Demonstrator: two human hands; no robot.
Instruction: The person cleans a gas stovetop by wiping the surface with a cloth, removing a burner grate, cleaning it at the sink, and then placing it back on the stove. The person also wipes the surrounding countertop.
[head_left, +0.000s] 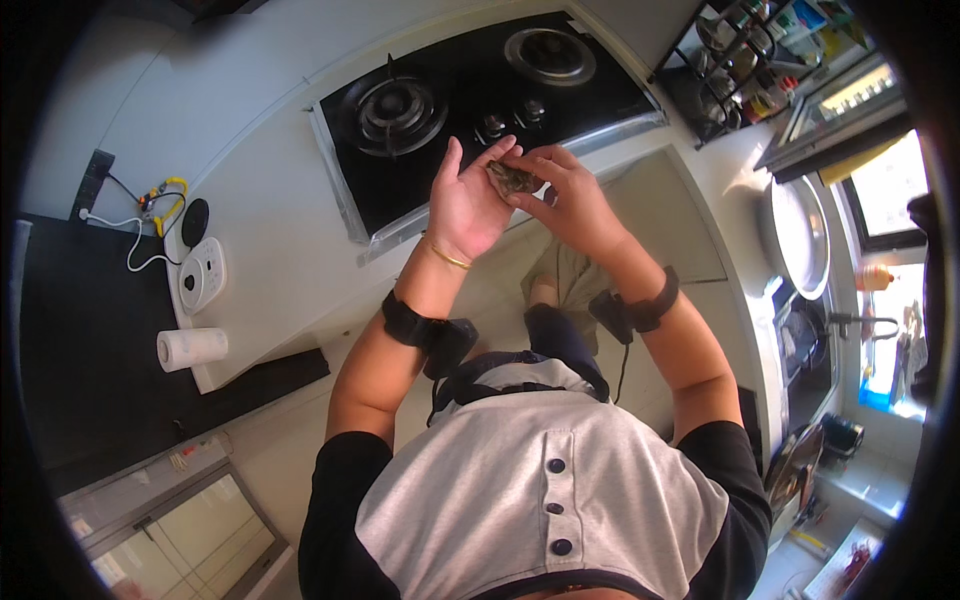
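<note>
Over the front edge of a black glass gas hob (465, 82), both hands are raised and close together. My right hand (566, 187) pinches a small, rough brownish-grey lump (511, 180) between thumb and fingers; what it is made of cannot be told. My left hand (471, 201) is turned palm up with the thumb spread away. The lump lies against the finger side of that palm, partly covering the left fingers. A gold-coloured bangle (450, 256) circles the left wrist. Two hob knobs (493, 126) show just beyond the fingertips.
On the left, a white countertop appliance (202, 275) and a paper towel roll (192, 349) stand near the counter's end. A large metal basin (799, 238) is by the sink (804, 352) on the right. A black rack (739, 67) holds jars and bottles.
</note>
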